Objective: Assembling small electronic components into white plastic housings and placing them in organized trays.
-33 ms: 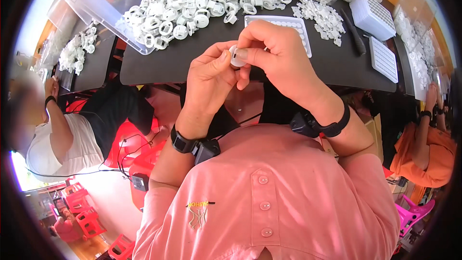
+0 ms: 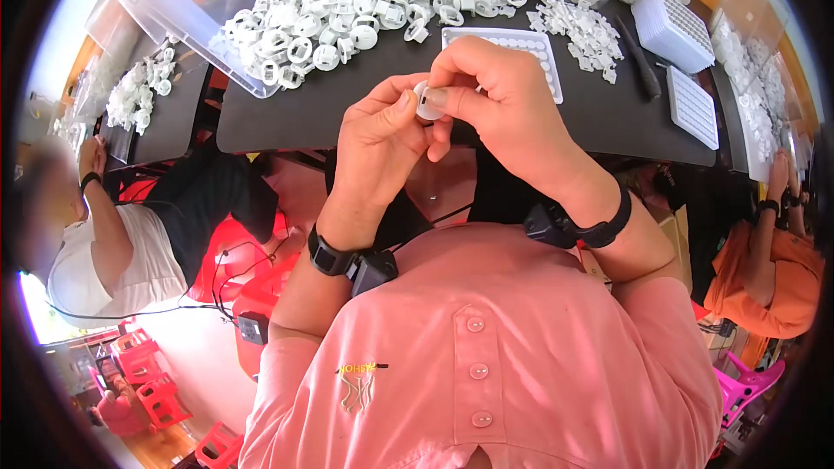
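A small round white plastic part (image 2: pixel 424 108) with a dark slot is pinched up above the table's near edge. The thumb and fingers of my left hand (image 2: pixel 379 139) grip it from the left. On its right side, my right hand (image 2: pixel 508 104) presses thumb and forefinger against the same part; whether a smaller piece sits between those fingertips is hidden. Behind my hands lies a white tray (image 2: pixel 551 65) with rows of round wells, partly covered by my right hand. Beyond it spreads a large heap of similar round white parts (image 2: pixel 347 13).
Small flat white pieces (image 2: pixel 580 32) are piled right of the tray. Further right lie a dark-handled tool (image 2: pixel 641 61), a stack of white trays (image 2: pixel 673 28) and a single tray (image 2: pixel 692 110). A clear bin (image 2: pixel 248 78) tips toward the heap. Co-workers sit on both sides.
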